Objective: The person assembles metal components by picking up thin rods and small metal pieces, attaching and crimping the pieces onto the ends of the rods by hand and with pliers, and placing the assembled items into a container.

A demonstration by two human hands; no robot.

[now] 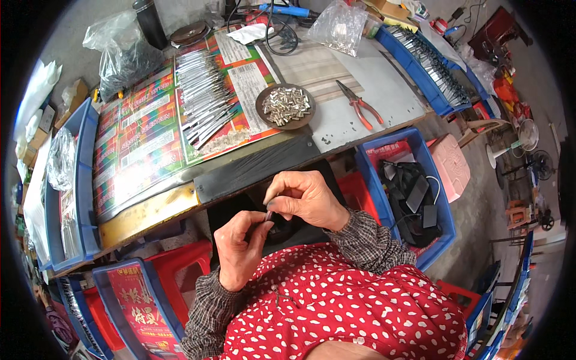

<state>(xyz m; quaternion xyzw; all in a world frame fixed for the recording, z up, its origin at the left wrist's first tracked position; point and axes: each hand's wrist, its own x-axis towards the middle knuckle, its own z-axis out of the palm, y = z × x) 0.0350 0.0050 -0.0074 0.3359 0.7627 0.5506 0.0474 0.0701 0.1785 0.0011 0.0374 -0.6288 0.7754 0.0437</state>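
Observation:
My left hand [239, 246] is closed in a pinch around a tiny dark piece [269, 216], too small to name. Close beside it, my right hand [309, 201] has thumb and forefinger pressed together; whatever they grip is hidden. Both hands are held in front of the table's near edge, over my lap. Beyond them on the tabletop sits a round dark dish [261, 110] of small shiny metal pieces [287, 104]. A row of thin silver rods [204, 90] lies to its left, and pliers with red handles [360, 107] lie to its right.
Blue trays [90, 180] stand at the table's left end, and another with rods [429, 69] is at the far right. Below right, a blue bin [444, 240] holds a black bag. Clear plastic bags [123, 57] and a cable [282, 45] occupy the back.

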